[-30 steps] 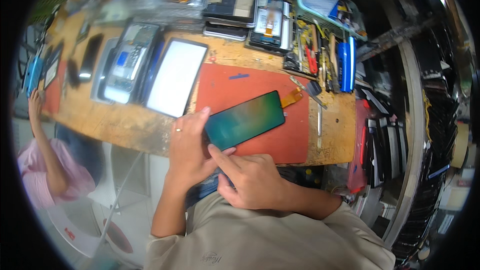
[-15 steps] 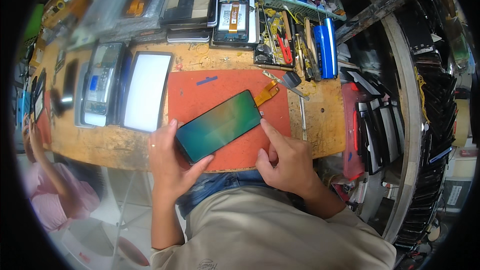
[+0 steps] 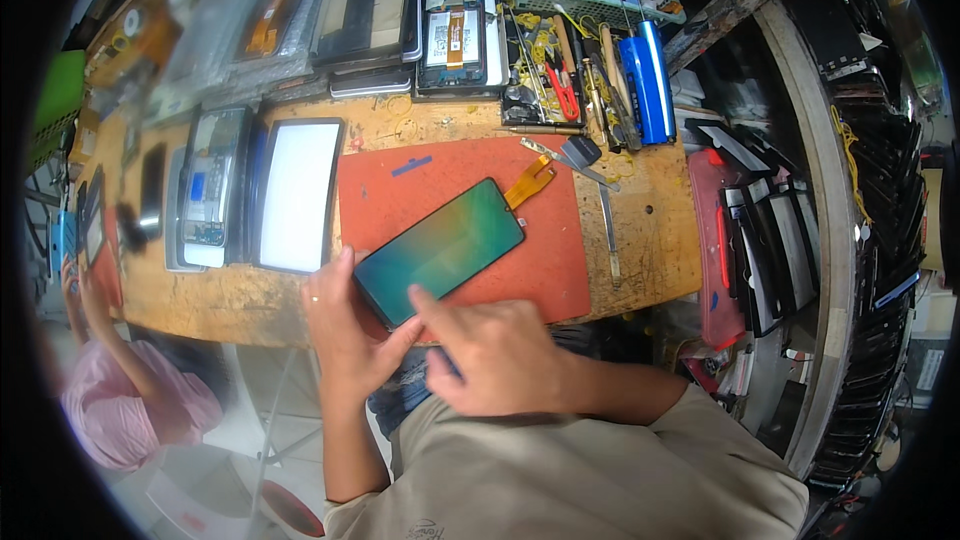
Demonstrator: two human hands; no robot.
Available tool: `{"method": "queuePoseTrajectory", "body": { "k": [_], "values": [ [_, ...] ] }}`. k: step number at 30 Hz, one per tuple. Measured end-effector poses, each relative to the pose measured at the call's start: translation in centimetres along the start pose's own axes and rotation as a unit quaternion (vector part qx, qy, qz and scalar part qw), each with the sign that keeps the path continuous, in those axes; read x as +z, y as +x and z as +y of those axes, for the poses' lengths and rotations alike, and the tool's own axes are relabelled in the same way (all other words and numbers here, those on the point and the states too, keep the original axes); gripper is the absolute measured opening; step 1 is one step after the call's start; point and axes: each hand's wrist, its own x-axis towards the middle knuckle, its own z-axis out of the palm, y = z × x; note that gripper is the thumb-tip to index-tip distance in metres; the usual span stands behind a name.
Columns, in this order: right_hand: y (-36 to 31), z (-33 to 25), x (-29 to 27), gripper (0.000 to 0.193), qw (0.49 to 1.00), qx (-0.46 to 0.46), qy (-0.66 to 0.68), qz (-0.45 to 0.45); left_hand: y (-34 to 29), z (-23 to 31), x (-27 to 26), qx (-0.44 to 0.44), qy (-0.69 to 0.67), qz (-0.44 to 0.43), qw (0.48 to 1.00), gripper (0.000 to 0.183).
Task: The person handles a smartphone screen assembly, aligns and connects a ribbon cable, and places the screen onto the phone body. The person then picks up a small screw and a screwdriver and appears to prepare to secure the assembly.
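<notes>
A phone screen (image 3: pixel 443 252), lit with a green and orange picture, lies slanted over a red-orange mat (image 3: pixel 385 192). An orange flex cable (image 3: pixel 530 182) sticks out from its far right end. My left hand (image 3: pixel 350 325) grips the near left end of the screen, thumb on the near edge and fingers at the left side. My right hand (image 3: pixel 500 352) holds nothing. Its index finger reaches over the lower part of the screen, the tip on or just above the glass; the thumb stands apart and the other fingers are partly curled.
Left of the mat lie a white panel (image 3: pixel 297 195) and an opened phone (image 3: pixel 212 185). Tweezers (image 3: pixel 608 230) rest to the right. Behind are a tool tray (image 3: pixel 540 70), a blue cylinder (image 3: pixel 652 85) and a basket (image 3: pixel 590 2). Another person (image 3: pixel 140 395) sits at far left.
My right hand has moved left, from the screen's right end to its lower left part. My left hand still holds the screen. The view has shifted slightly.
</notes>
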Motion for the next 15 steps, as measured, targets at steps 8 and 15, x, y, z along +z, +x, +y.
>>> {"method": "queuePoseTrajectory", "body": {
  "k": [8, 15],
  "values": [
    [-1.0, 3.2, -4.0, 0.065, 0.990, 0.107, -0.073, 0.054, -0.1, -0.1, 0.0, -0.003, -0.003, -0.010, 1.000, 0.108],
    [0.1, -0.8, -0.3, 0.064, 0.998, -0.055, 0.008, 0.035, -0.1, -0.4, 0.1, 0.000, -0.009, -0.009, 1.000, 0.108]
  ]
}}
